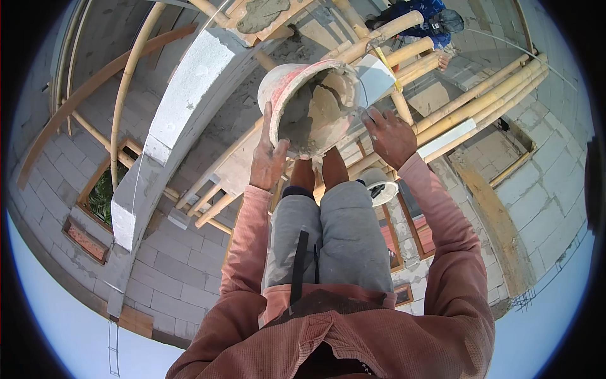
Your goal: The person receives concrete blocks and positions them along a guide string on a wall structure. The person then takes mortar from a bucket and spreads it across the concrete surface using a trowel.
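A pale bucket [268, 88] with a red patch is tilted so that its mouth faces me. Grey wet mortar [312, 114] coats its inside and lies in it. My left hand [270, 155] grips the bucket's left rim, thumb over the edge and fingers along the outer wall. At the right side of the mouth is my right hand [390, 136], its fingers curled closed. What those fingers hold is hidden. Just beyond them, a flat pale grey-blue piece [377, 79] shows beside the bucket.
Bamboo poles [480, 104] and planks form scaffolding around me. A white-topped beam [196, 82] slopes along my left. Mortar lies on a board [262, 16] at the top. Another white bucket [382, 191] is below, right of my legs. A person in blue [413, 9] is at the upper right.
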The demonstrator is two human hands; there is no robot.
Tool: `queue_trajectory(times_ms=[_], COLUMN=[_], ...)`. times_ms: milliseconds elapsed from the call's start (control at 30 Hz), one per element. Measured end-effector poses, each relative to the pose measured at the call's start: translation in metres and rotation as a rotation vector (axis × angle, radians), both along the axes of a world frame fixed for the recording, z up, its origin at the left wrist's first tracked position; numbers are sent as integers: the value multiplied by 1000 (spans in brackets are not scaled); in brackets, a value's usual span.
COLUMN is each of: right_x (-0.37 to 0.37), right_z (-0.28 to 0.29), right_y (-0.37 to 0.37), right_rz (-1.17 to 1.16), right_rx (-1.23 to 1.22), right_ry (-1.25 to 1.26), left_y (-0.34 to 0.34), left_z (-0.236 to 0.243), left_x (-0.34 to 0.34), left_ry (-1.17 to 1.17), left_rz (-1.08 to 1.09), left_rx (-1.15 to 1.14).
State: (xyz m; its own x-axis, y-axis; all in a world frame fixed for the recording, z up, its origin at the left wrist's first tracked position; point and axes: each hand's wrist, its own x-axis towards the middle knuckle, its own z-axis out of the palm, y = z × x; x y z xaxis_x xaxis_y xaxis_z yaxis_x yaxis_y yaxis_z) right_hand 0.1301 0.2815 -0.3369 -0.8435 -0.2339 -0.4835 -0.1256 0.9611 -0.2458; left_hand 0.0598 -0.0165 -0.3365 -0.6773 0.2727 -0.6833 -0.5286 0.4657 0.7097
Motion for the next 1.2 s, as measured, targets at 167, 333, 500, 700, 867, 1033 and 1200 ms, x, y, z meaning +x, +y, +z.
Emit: queue_trajectory(times_ms=[167,333,500,700,867,1033,1200], right_x=[15,36,51,22,-41,-103,-144], right_z=[-3,-14,-11,5,4,-32,-64], right_y=[-20,-21,-8,-5,11,16,21], right_rz=[-23,-308,-440,-610,-633,-873,-1243], right_rx=[-248,-434,-570,-655,-630,-735,-1080], right_ry=[38,99,217,239,358,301,56], left_y=[-2,3,0,22,31,11,-12], left_z=[-8,-6,-19,-41,-56,-74,-73], left_x=[-8,-8,-12,-24,-29,-8,22], left_ry=[144,-146,-320,-356,-361,-340,-410], left_rz=[-76,104,252,432,499,536,559], left_rx=[103,134,205,326,363,286,227])
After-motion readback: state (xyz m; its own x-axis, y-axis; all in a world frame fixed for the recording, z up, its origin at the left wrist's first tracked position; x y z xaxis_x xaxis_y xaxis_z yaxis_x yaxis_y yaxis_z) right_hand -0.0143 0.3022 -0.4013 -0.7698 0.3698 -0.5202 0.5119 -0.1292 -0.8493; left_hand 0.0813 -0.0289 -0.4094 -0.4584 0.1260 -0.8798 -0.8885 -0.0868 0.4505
